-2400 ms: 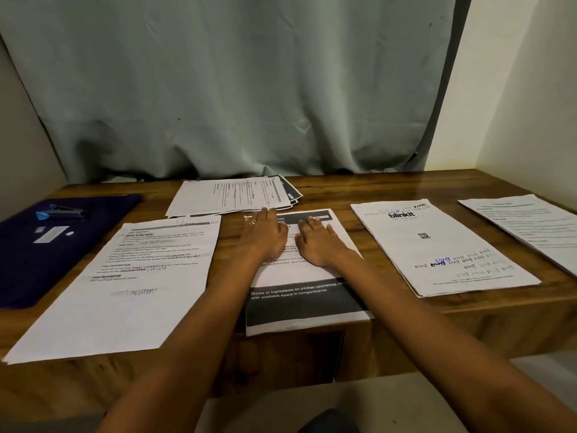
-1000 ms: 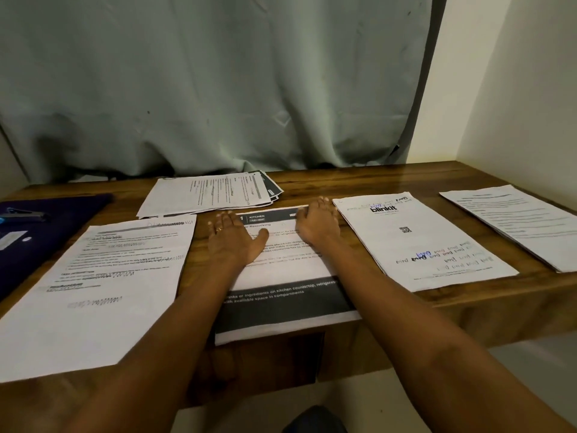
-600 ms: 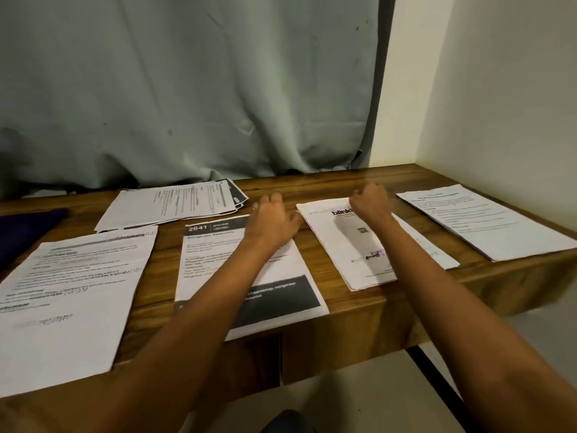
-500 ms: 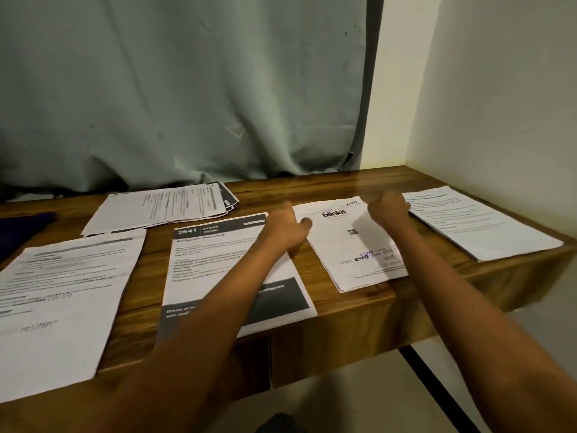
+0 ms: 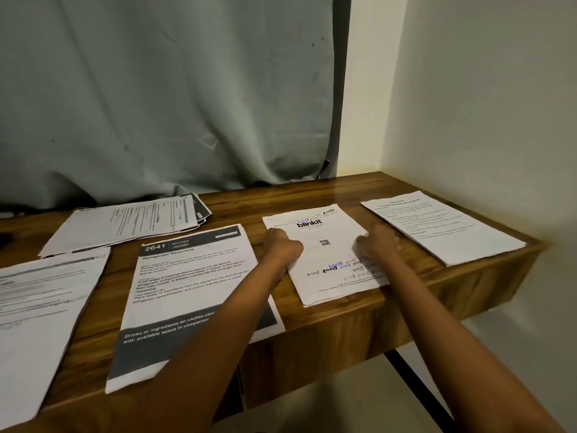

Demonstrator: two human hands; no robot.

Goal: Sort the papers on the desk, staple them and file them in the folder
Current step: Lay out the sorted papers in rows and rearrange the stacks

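Note:
A stack of white papers headed "blinkit" [image 5: 326, 260], with handwriting at its near end, lies on the wooden desk [image 5: 343, 320] right of centre. My left hand [image 5: 282, 248] grips the stack's left edge, thumb on top and fingers curled. At the right edge my right hand [image 5: 377, 242] holds the stack the same way. Left of it lies a "2641 Kitchen" sheet [image 5: 187, 276] with a dark band, overhanging the front edge under my left forearm. The folder and stapler are out of view.
A fanned pile of printed papers [image 5: 125, 223] lies at the back left, a text sheet [image 5: 40, 301] at the near left, and another sheet [image 5: 437, 226] by the right wall. A grey curtain [image 5: 171, 104] hangs behind the desk.
Both hands left the "2641 Kitchen" sheet and moved right onto the blinkit stack, closing on its side edges. My view swung right, taking the dark folder and stapler out of frame.

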